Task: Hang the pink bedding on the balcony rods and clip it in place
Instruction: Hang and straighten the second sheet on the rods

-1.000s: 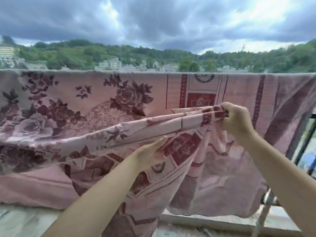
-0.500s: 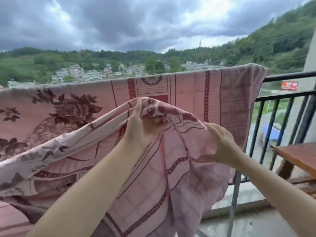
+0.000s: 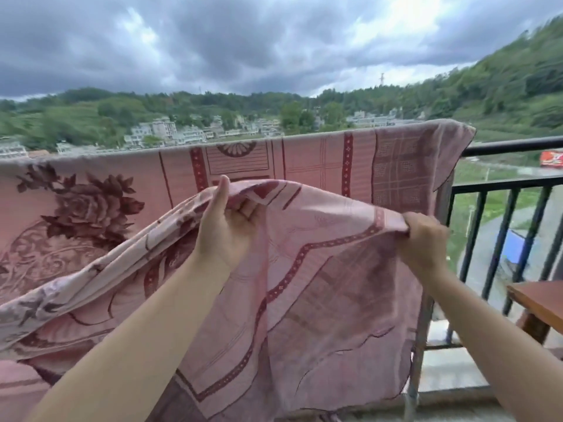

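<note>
Near the rail (image 3: 511, 143), my left hand (image 3: 227, 226) and right hand (image 3: 425, 239) both grip the bedding (image 3: 320, 269) edge; soft, light, drapes freely; best held at corners.

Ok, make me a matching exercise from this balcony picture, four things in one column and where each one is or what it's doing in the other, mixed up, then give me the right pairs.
Things:
1. left hand
2. right hand
3. railing
4. wooden table

Places or states:
A. at the right edge, low, inside the balcony
B. black, bare to the right of the bedding
C. grips the lifted fold near its middle, thumb up
D. pinches the lifted fold at its right end

Pairs: 1-C, 2-D, 3-B, 4-A
</note>
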Demonstrator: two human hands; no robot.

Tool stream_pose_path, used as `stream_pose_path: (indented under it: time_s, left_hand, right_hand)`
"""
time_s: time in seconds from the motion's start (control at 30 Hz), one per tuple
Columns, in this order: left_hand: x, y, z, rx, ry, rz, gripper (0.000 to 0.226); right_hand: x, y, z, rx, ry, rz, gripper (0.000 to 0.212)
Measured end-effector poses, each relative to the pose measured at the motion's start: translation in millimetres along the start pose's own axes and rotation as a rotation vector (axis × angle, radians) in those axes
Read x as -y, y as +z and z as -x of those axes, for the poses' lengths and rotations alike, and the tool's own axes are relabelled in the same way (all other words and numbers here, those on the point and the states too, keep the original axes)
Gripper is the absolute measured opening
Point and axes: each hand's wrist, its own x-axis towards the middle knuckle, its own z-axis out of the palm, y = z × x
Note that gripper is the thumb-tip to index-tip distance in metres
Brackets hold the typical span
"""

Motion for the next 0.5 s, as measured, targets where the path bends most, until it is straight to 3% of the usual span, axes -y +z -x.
stream_pose_path:
  time_s: [0.07,0.13,0.2,0.23,0.3,0.33,0.4,0.47,0.5]
  left_hand:
    - [26.4,7.9,4.7,-0.084,-0.021,-0.293,0.053]
    - [59.2,24.6,11.4,-0.177,-0.102,-0.876,0.064]
    - [92.5,51.5,22.6,-0.137,-0.193,-1.391,0.088]
    - [108.6,63.1,27.7,-0.109,-0.19,-1.592,0.097]
    - [129.4,75.7,30.4,-0.163,0.001,-1.928,0.101]
    - [130.6,79.4,26.9,-0.231,0.098,-2.022,0.096]
    - [123.7,93.3,12.5,-0.384,0.225,-1.956,0.067]
    - [113.4,118.2,-5.5,-0.365,0.243,-1.904,0.03]
    - [112.3,128.2,-16.2,-0.334,0.223,-1.866,0.036]
  right_hand:
    - [-8.7,-31.4,-44.0,-0.028,-0.076,-0.008,0.037]
    - [-4.8,-56.1,-78.9,-0.013,-0.19,-0.058,0.028]
    - [8.3,-74.2,-104.9,0.018,-0.307,-0.097,0.024]
    - [13.6,-81.7,-115.5,0.049,-0.341,-0.111,0.02]
    - [19.9,-95.0,-133.5,0.108,-0.367,-0.155,0.016]
    - [21.3,-100.4,-139.7,0.115,-0.377,-0.189,0.018]
    - [17.1,-115.1,-149.4,0.158,-0.383,-0.268,0.017]
    - [10.8,-125.1,-151.0,0.238,-0.384,-0.348,0.024]
    - [7.8,-127.6,-148.6,0.276,-0.381,-0.373,0.029]
